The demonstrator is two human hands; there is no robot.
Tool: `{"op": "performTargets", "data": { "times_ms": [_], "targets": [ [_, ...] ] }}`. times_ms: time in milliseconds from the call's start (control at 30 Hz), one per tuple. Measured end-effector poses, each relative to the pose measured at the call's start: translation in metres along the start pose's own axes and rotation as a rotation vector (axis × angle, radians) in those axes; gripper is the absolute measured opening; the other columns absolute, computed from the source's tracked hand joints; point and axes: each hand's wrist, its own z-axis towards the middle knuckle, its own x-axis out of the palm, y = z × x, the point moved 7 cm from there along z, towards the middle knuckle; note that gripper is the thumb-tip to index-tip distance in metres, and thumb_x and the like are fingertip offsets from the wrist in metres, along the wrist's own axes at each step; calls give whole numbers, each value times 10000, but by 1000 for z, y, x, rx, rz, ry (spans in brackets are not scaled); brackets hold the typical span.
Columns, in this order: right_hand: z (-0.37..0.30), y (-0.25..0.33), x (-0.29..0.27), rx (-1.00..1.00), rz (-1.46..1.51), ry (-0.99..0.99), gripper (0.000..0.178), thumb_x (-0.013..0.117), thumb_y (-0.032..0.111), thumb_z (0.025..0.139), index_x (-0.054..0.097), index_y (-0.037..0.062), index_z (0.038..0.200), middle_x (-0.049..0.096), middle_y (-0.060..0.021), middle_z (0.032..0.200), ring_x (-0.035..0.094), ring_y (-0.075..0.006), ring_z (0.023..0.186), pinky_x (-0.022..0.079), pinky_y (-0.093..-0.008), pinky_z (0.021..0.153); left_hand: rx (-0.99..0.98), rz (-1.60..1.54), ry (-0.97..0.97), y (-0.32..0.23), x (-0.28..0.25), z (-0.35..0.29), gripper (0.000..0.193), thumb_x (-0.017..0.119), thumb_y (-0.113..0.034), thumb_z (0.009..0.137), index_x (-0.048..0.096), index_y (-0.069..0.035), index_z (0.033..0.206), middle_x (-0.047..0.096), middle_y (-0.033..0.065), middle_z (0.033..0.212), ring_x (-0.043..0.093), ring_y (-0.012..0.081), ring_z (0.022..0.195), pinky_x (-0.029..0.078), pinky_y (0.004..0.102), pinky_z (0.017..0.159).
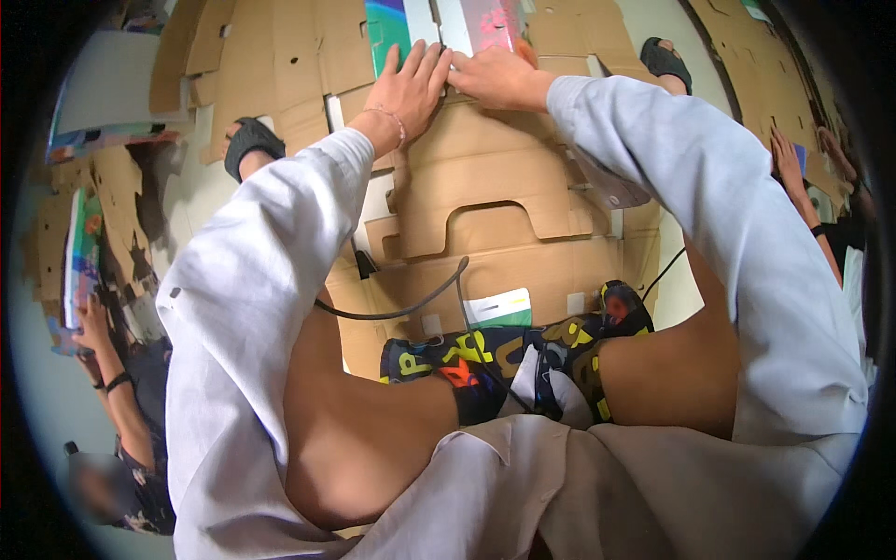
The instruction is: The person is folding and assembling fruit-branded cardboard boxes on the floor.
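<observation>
Hands [408,89] press colourful printed carton [439,28].

A packaging workshop with work done on the floor; flat die-cut cardboard sheets [485,210] cover the pale floor [201,182]; more cut cardboard [271,47] is spread beyond; colour-printed box blanks [82,252] are stacked at one side; other workers' hands [789,159] press cardboard nearby; sandals [250,142] are worn.
</observation>
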Motion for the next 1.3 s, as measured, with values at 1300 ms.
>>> {"op": "performTargets", "data": {
  "times_ms": [1300],
  "targets": [
    [-129,-79,-27,239,54,105,418,577,185,795,378,144,1160,491,-155,841,546,-338,706,460,-429,606,-123,-152,164,22,0,-25,699,649,-246,727,293,-244,1328,191,41,1442,202,339,1314,343,648,875]
  ]
}}
